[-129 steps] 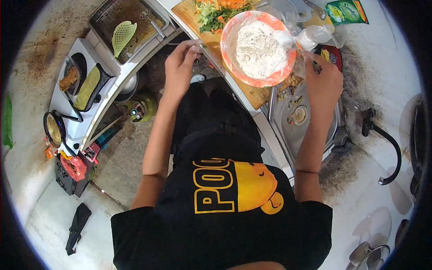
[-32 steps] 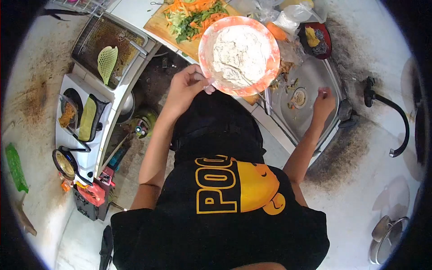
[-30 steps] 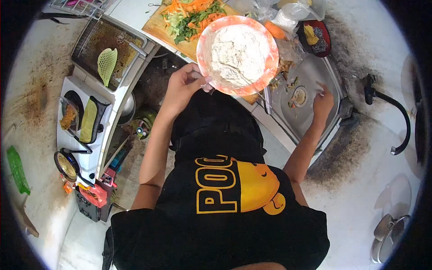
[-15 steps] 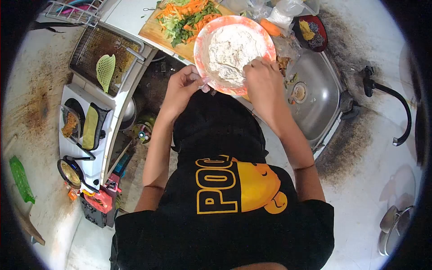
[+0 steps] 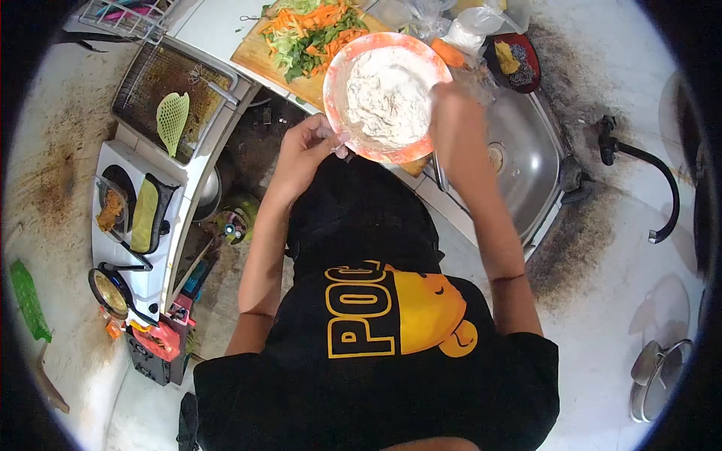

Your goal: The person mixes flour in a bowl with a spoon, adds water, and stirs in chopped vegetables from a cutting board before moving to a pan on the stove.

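Note:
A white bowl with an orange-red patterned rim point(image 5: 340, 54) holds white flour or a floury mix point(image 5: 387, 98). My left hand point(image 5: 308, 150) pinches the bowl's near-left rim, with whitish residue on the fingertips. At the bowl's right side, my right hand point(image 5: 455, 120) is closed in a fist, blurred by motion. A faint streak crosses the mix by that fist, but what the fingers grip is hidden. Behind the bowl to the left, shredded carrot, cabbage and green leaves point(image 5: 312, 41) lie on a wooden cutting board point(image 5: 252, 56).
To the right are a steel sink point(image 5: 530, 161) and a black faucet point(image 5: 658, 154). A carrot point(image 5: 447, 52), plastic bags and a red dish point(image 5: 532, 75) lie behind the bowl. On the left stand a wire-racked tray point(image 5: 139, 79) with a green slotted spatula point(image 5: 172, 124), and a white stove point(image 5: 143, 282).
My right hand has shifted right and slightly up, off the bowl's near edge toward its right rim. The bowl has tilted or slid slightly; my left hand stays on its rim.

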### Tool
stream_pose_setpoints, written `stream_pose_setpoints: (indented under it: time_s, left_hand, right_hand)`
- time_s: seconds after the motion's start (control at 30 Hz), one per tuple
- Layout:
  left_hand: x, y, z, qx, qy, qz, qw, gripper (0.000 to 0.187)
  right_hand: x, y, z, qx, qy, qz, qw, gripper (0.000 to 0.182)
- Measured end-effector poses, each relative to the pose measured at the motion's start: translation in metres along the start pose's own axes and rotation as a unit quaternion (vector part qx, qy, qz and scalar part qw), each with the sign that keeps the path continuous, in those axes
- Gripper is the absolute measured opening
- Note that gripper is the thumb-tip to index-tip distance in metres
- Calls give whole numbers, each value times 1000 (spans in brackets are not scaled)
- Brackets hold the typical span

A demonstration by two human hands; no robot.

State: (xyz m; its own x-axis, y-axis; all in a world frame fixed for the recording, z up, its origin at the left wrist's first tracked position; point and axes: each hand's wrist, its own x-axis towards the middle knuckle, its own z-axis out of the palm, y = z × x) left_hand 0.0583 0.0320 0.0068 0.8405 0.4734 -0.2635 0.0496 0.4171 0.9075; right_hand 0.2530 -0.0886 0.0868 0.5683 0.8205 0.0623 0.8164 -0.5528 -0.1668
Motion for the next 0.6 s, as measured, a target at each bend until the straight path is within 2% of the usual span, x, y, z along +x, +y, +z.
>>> stream_pose_setpoints:
  time_s: [0.1, 0.2, 0.33, 0.53, 0.6]
  left_hand:
    - [-3, 1, 1, -8, 7, 1, 1000, 7]
    - [-2, 1, 3, -13, 12, -12, 1000, 7]
    - [-3, 4, 4, 7, 25, -20, 999, 7]
    - [-1, 0, 0, 1, 17, -19, 1000, 9]
    - [-1, 3, 0, 1, 14, -22, 1000, 10]
  right_hand:
    - [-29, -29, -15, 91, -54, -32, 994, 9]
    - [-49, -36, -44, 131, -101, -4, 986, 12]
    - [-61, -26, -50, 138, -66, -18, 988, 11]
    - [-53, -2, -48, 127, -57, 49, 989, 9]
    - [-48, 2, -51, 145, -28, 100, 984, 11]
